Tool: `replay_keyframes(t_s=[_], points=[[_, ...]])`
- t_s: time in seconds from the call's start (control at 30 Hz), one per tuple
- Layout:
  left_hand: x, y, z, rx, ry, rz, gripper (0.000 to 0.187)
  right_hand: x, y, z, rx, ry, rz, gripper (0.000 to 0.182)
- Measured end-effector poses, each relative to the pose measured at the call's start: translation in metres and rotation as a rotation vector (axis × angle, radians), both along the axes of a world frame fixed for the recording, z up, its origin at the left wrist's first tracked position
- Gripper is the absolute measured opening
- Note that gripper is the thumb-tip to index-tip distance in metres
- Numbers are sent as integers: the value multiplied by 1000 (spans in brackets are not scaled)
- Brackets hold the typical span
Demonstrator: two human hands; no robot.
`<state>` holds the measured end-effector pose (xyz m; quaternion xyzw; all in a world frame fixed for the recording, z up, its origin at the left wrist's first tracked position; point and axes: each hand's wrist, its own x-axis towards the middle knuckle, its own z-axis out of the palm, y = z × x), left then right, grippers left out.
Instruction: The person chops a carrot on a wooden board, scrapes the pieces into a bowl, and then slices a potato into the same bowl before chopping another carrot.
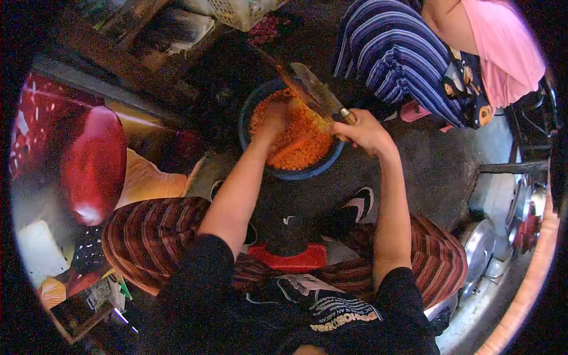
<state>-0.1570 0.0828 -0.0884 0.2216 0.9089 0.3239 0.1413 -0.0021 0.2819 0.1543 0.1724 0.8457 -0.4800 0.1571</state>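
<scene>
A blue basin [242,121] on the floor holds a heap of small orange pieces [299,155] that look like diced carrot. My left hand [273,118] reaches down into the heap, blurred, its fingers hidden among the pieces. Closed round a handle, my right hand [365,133] is at the basin's right rim with a large knife [319,89]. The wide blade slants up and to the left, over the basin's far right side.
Between my knees is a red plastic stool [290,258]. Another person in striped trousers [396,53] sits at the upper right. Metal pot lids [478,248] and pans line the right side. A red rounded object [94,163] stands at left; a pale plastic basket [239,12] is at the top.
</scene>
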Motion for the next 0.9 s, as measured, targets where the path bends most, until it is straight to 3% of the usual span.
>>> replay_keyframes(t_s=[0.17, 0.27, 0.33, 0.43, 0.5, 0.53, 0.57, 0.63, 0.67, 0.73, 0.77, 0.8, 0.87, 0.9], points=[[-35, 42, -41, -87, -61, -225, 72, -2, 0, 2, 30, 5, 20, 38], [-34, 41, -23, -50, -106, -269, 80, -3, -3, 0, 23, 30, 43, 34], [-18, 37, 5, 22, -117, -220, 86, -4, -5, 1, 50, 57, 50, 35], [30, 21, 95, 86, -125, -97, 95, -3, -4, 3, 72, 48, 33, 35], [51, 15, 145, -136, -73, -6, 101, -4, -4, 6, 54, 53, 58, 34], [55, 14, 147, -344, 42, 53, 103, -3, -5, 8, 49, 59, 62, 34], [55, 9, 139, -349, 49, 58, 103, -3, -7, 10, 23, 40, 42, 34], [56, -1, 105, -137, 343, 120, 90, 0, -9, 12, -2, 24, 27, 34], [56, -4, 93, -136, 351, 125, 90, 1, -8, 8, 24, 19, 19, 36], [57, -8, 89, 395, 129, 222, 83, 3, -9, 7, 52, 21, 10, 37], [57, -10, 86, 398, 134, 223, 83, 5, -9, 8, 25, 12, -8, 36], [59, -15, 88, 616, -117, 196, 77, 8, -10, 8, -4, 1, -26, 34], [58, -22, 90, 835, -360, 163, 71, 10, -5, -4, -5, 0, -20, 32], [57, -26, 75, 942, -593, 265, 63, 11, -5, -7, -8, -10, -18, 31]])
